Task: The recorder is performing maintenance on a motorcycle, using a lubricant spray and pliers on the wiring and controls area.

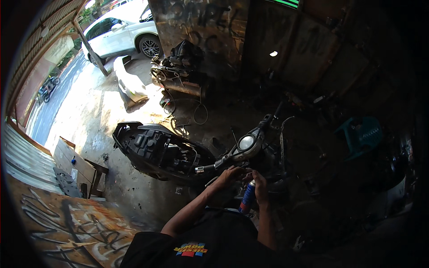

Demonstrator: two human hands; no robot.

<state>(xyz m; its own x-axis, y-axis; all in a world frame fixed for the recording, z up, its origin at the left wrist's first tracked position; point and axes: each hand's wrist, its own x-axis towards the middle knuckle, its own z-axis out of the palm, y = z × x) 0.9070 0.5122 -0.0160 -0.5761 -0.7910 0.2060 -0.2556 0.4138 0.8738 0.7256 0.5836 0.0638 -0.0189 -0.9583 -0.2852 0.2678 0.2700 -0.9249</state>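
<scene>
My right hand (260,184) is wrapped round a blue spray can (247,197) with a red lower band, held tilted in front of my body. Close by, my left hand (230,177) reaches in, its fingers bent together near the can's top. Whatever those fingers pinch is too small and dark to make out. Both hands are beside the front of a partly stripped scooter (154,147), below its handlebar with a round gauge (246,142). A handlebar grip (205,169) with a bright end lies just above my left wrist. The seat is off, baring the frame.
An air compressor (181,85) with a looped hose stands past the scooter. Beyond it are a loose white bumper (129,85) and a white car (120,33). At right sits a teal plastic stool (364,134). Wooden boards (73,163) lean at left near a graffitied panel (76,228).
</scene>
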